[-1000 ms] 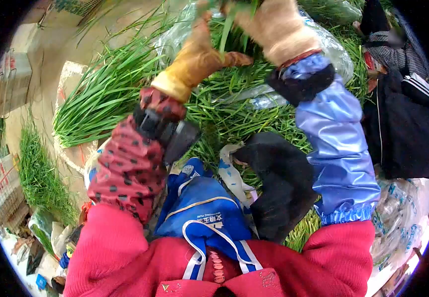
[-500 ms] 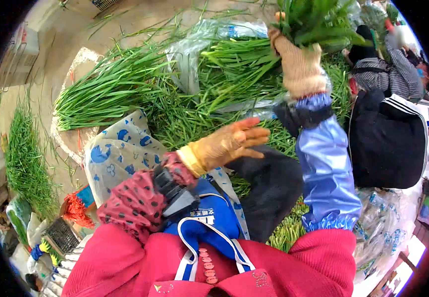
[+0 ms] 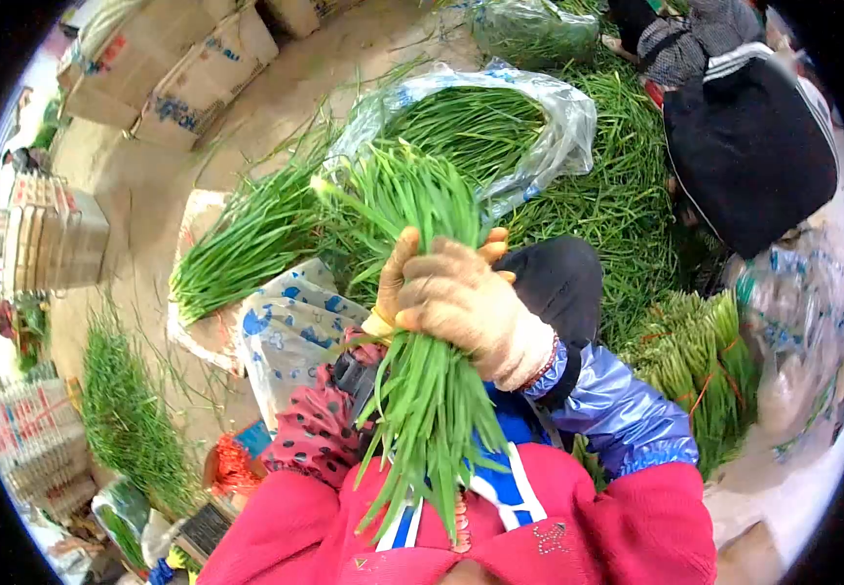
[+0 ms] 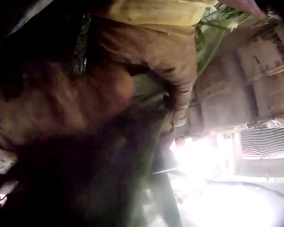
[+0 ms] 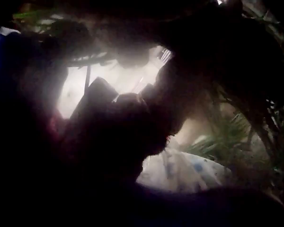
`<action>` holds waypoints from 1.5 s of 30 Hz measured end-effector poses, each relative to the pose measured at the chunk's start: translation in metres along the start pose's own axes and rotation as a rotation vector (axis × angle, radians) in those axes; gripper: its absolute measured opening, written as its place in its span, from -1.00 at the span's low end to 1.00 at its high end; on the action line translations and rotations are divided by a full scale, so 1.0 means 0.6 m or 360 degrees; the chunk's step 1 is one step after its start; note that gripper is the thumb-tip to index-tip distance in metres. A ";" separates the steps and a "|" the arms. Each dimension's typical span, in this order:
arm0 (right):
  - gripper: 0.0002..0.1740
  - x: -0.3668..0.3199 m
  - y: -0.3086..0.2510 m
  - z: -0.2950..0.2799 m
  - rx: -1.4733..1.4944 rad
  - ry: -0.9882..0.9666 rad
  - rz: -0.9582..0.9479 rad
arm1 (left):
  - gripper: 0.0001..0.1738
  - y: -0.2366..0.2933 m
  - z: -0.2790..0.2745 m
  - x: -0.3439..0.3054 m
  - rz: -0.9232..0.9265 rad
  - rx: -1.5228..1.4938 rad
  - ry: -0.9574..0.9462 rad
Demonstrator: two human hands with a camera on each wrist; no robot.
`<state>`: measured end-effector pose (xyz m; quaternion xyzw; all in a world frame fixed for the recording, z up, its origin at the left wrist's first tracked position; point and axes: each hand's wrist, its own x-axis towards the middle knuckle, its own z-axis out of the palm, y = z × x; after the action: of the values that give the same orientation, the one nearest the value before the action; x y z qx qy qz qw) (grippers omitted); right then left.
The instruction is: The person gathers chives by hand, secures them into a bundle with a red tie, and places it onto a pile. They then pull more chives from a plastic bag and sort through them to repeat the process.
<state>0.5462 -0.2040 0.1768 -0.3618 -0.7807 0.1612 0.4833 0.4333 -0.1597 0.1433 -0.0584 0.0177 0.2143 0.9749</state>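
Observation:
A thick bunch of garlic chives (image 3: 432, 395) is held in front of the chest, its leaf tips hanging over the blue apron and its pale ends pointing away. My right hand (image 3: 476, 312), in a beige knit glove, wraps over the top of the bunch. From the left and beneath, my left hand (image 3: 395, 283) in a yellow-orange glove grips it, with some fingertips showing at the far side. In the left wrist view the gloves (image 4: 151, 47) are close around the leaves. The right wrist view is mostly dark.
Beyond the hands lies a clear plastic bag (image 3: 573, 122) around more chives. Other chives (image 3: 247, 239) rest on a board at left, near a whale-print cloth (image 3: 290, 322). Banded bundles (image 3: 700, 370) stand at right. Cartons (image 3: 203, 83) and crates (image 3: 57, 234) line the left side.
My right hand has brought the chives from the far right in toward the chest. My left hand, earlier apart with spread fingers, now grips the bunch too. The head view has shifted.

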 end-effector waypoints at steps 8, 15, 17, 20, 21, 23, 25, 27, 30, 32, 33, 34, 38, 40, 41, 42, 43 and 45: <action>-0.50 -0.021 -0.085 -0.090 0.1647 -0.0455 0.1205 | -0.44 0.077 0.016 -0.079 0.0064 0.1127 0.0471; -0.33 -0.040 0.007 0.066 0.2613 -0.0117 0.1533 | -0.24 0.085 0.073 -0.169 -0.0147 0.1807 0.0479; -0.34 -0.027 0.020 0.097 0.2672 0.0526 0.1336 | -0.21 0.080 0.073 -0.192 -0.0237 0.1764 0.0515; -0.36 -0.024 0.069 0.107 0.2855 0.1003 0.1556 | -0.37 0.101 0.043 -0.236 -0.0564 0.1794 0.0496; -0.37 -0.027 0.081 0.100 0.2783 0.1061 0.1475 | -0.36 0.106 0.031 -0.246 -0.0622 0.1796 0.0442; -0.39 -0.041 0.129 0.114 0.2228 0.1481 0.1282 | -0.33 0.104 0.017 -0.281 -0.0639 0.1644 0.0575; -0.38 -0.029 0.162 0.095 0.1984 0.1725 0.1056 | -0.43 0.091 0.021 -0.296 -0.0662 0.1632 0.0708; -0.77 -0.025 0.179 0.066 0.1111 0.1280 0.1590 | -0.61 0.094 0.008 -0.350 -0.0717 0.1856 0.1121; -0.66 -0.037 0.180 0.036 0.0451 0.0734 0.1733 | -0.73 0.102 -0.045 -0.400 -0.0761 0.1780 0.1039; -0.78 -0.069 0.247 0.046 -0.0059 0.0269 0.1748 | -0.71 0.098 -0.048 -0.410 -0.0682 0.1801 0.1018; -0.75 -0.077 0.264 0.034 -0.0439 0.0023 0.1742 | -0.70 0.090 -0.027 -0.395 -0.0581 0.1802 0.1004; -0.68 -0.085 0.280 0.023 -0.0821 -0.0217 0.1711 | -0.69 0.082 -0.006 -0.380 -0.0480 0.1804 0.0987; -0.82 -0.043 0.220 -0.072 0.0842 0.1000 0.2156 | -0.81 0.129 -0.046 -0.439 -0.0975 0.2370 0.0828; -0.76 -0.037 0.200 -0.067 0.0580 0.0071 0.1669 | -0.80 0.125 -0.042 -0.436 -0.1006 0.2491 0.0789; -0.69 -0.022 0.180 -0.052 0.0503 -0.0360 0.1515 | -0.77 0.125 -0.045 -0.435 -0.1023 0.2538 0.0789; -0.63 -0.021 0.157 -0.033 0.0243 -0.0440 0.1306 | -0.73 0.123 -0.045 -0.433 -0.0951 0.2551 0.0815; -0.56 -0.025 0.136 -0.010 -0.0015 -0.0512 0.1091 | -0.69 0.120 -0.045 -0.432 -0.0878 0.2563 0.0839; -0.46 -0.028 0.122 0.035 0.0122 -0.0449 0.1190 | -0.58 0.110 -0.041 -0.432 -0.0682 0.2454 0.0914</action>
<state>0.5624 -0.1637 0.1123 -0.5771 -0.6473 0.4030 0.2924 0.1698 -0.2110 0.1272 0.5679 0.3941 -0.0702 0.7192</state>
